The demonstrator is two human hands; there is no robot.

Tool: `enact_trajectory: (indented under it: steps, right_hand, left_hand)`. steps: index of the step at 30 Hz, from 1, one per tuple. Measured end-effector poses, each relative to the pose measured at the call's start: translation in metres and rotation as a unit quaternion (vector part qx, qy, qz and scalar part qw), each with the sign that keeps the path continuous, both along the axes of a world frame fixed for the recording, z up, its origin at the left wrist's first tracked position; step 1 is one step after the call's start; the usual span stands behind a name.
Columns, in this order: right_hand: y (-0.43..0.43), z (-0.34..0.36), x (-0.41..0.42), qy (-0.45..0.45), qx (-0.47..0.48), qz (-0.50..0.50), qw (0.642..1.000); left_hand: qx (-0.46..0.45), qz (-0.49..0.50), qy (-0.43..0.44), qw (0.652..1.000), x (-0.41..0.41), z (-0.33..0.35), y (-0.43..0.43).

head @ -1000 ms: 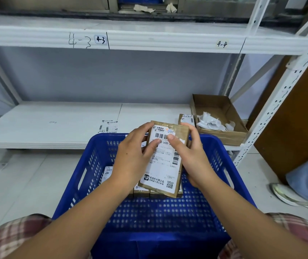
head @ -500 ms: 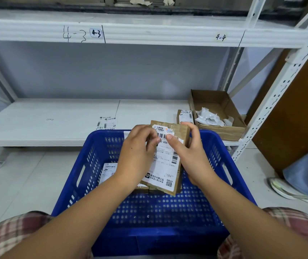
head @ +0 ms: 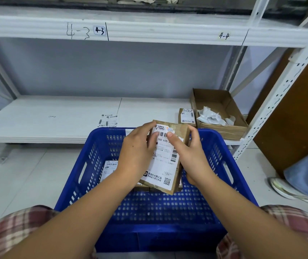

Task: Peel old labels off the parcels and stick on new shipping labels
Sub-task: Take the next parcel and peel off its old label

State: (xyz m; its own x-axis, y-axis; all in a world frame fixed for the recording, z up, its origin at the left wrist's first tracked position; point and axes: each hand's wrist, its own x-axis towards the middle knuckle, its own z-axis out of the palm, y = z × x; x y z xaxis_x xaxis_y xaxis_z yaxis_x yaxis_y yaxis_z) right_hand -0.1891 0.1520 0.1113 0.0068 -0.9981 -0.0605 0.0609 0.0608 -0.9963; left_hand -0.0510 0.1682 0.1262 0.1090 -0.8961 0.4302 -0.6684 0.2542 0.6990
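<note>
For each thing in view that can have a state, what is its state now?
Held parcel: lifted over the crate, label still on.
Left hand: gripping the parcel.
Right hand: gripping the parcel, thumb on the label.
Crate: holds more parcels.
Cardboard box: open, crumpled paper inside.
Shelf parcel: labelled.
</note>
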Motion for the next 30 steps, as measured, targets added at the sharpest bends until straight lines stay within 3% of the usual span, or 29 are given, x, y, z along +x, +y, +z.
enact_trajectory:
  steps: [4,11,21,25,30]
  right_hand:
    - [0.004,-0.002,0.003,0.029,-0.012,0.001,1.000]
    - [0.008,-0.001,0.008,0.066,-0.030,-0.005,0.997]
    - [0.009,-0.007,0.017,0.078,-0.043,-0.006,0.996]
    - [0.007,-0.011,0.018,0.072,-0.034,-0.026,0.996]
    - [0.001,-0.010,0.018,0.026,-0.007,-0.028,0.999]
  left_hand:
    - [-0.013,0.018,0.008,1.000,0.002,0.001,-0.002]
    - [0.018,0.046,0.118,0.992,0.003,0.005,-0.006]
    - [-0.009,0.127,-0.047,0.991,-0.003,0.005,-0.011]
    - [-0.014,0.100,-0.054,0.993,-0.005,0.003,-0.012]
    - [-0.015,0.058,-0.003,0.998,-0.009,0.006,-0.011]
